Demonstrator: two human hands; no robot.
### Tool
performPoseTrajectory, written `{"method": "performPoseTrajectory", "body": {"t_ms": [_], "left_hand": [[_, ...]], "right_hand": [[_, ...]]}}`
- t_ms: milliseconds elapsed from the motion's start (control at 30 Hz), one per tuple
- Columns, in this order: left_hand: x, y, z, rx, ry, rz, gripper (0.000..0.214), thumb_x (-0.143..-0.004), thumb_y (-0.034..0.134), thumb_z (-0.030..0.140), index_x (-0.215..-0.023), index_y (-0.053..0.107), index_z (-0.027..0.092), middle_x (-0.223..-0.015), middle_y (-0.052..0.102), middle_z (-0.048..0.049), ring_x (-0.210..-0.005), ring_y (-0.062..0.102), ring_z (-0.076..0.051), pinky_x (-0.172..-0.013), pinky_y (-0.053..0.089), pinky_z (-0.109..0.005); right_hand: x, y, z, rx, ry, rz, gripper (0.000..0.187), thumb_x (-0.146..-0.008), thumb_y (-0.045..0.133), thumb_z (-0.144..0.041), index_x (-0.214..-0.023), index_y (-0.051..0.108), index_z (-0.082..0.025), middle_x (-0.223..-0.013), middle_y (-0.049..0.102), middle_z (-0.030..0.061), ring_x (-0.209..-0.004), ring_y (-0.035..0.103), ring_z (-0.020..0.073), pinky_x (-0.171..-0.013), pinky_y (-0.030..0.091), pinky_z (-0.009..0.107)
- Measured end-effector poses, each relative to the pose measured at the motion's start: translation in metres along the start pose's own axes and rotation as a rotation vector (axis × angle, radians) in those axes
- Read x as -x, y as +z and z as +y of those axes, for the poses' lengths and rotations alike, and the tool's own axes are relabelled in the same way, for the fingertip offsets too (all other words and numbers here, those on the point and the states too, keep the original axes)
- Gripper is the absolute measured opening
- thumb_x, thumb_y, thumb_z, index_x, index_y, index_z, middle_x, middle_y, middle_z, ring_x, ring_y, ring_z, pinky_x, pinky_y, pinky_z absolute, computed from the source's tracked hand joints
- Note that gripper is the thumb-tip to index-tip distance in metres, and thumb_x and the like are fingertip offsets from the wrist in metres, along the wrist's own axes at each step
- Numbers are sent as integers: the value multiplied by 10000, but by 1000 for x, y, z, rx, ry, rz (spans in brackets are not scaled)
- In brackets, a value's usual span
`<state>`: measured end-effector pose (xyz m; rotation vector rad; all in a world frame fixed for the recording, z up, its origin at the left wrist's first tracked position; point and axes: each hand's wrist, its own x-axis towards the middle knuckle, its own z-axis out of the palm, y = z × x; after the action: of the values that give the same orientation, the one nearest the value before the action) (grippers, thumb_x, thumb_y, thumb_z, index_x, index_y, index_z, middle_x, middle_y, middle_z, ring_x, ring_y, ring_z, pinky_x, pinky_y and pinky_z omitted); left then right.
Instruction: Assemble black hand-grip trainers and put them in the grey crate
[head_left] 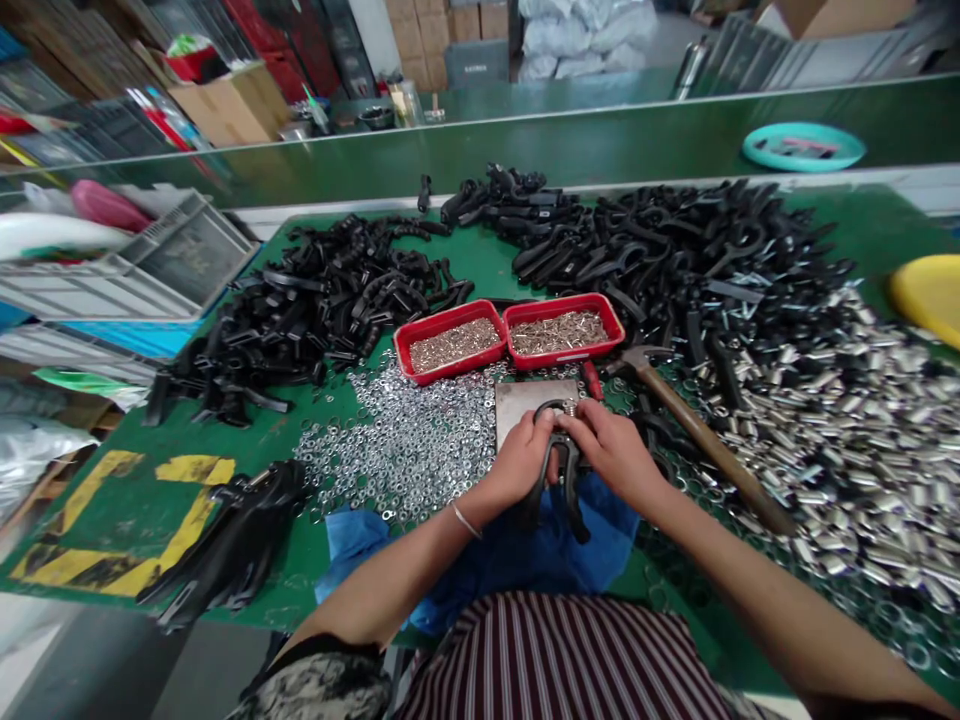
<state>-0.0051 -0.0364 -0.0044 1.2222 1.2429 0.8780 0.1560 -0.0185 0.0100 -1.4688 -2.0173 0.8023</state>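
Note:
Both of my hands hold a black two-handled spring clamp (570, 490) over a small metal plate (514, 400). Its handles point down toward me and its curved jaw is at the top. My left hand (517, 462) grips its left side, thumb near the middle. My right hand (611, 450) pinches at its upper right, beside a small coiled metal part (570, 408). The fingertips partly hide the joint. Beneath the hands lies a blue cloth (480, 560). Loose small metal rings or nuts (420, 430) spread to the left of the plate.
Two red trays (450, 375) of small metal pins stand beyond the plate. A wooden-handled hammer (705, 435) lies at right, beside heaped metal cylinders (862, 440). Black plastic parts (322, 290) pile up at the back, with finished-looking black pieces (232, 540) stacked front left.

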Motion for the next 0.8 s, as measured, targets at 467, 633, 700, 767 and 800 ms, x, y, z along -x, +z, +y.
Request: {"method": "performPoseTrajectory", "body": {"t_ms": [467,633,700,767,800], "left_hand": [[13,-5,0,-429,142,115,433,-1036,299,499,-1265,485,182,-1004,708,-109,-951,703,-264,-857,531,-383],[23,-21,12,-499,138,-113,476,-1020,332,543,-1303,467,186,-1108,702,-122,-1027,689,-277,-893,528,-407],[29,-27,18,-518,147,-244,501,-1013,353,551,-1312,460,164,-1106,699,-132,-1014,691,-272,-878,534,-395],[38,-32,26,-545,139,-348,543,-1006,363,562,-1325,448,131,-1047,706,-141,-958,702,-267,-836,543,-380],[42,-33,32,-557,137,-388,562,-1001,369,569,-1332,442,121,-1015,709,-142,-937,706,-266,-818,544,-374]], "right_hand": [[6,-13,-8,-254,9,-114,344,-1007,461,-493,-795,467,-222,-688,515,-19,-637,510,141,-601,392,268],[13,-23,-13,-554,129,-451,355,-1001,444,-564,-992,509,-215,-713,539,-38,-535,467,100,-498,380,237],[21,-22,-16,-657,201,-541,379,-1005,415,-582,-1066,497,-217,-736,571,-34,-498,448,89,-458,364,228],[31,-23,-22,-632,198,-529,375,-1012,400,-572,-1049,509,-215,-788,597,-11,-509,464,93,-457,387,234],[37,-24,-26,-574,152,-500,363,-1018,397,-553,-1027,527,-214,-830,609,8,-555,502,105,-498,431,247]]}}
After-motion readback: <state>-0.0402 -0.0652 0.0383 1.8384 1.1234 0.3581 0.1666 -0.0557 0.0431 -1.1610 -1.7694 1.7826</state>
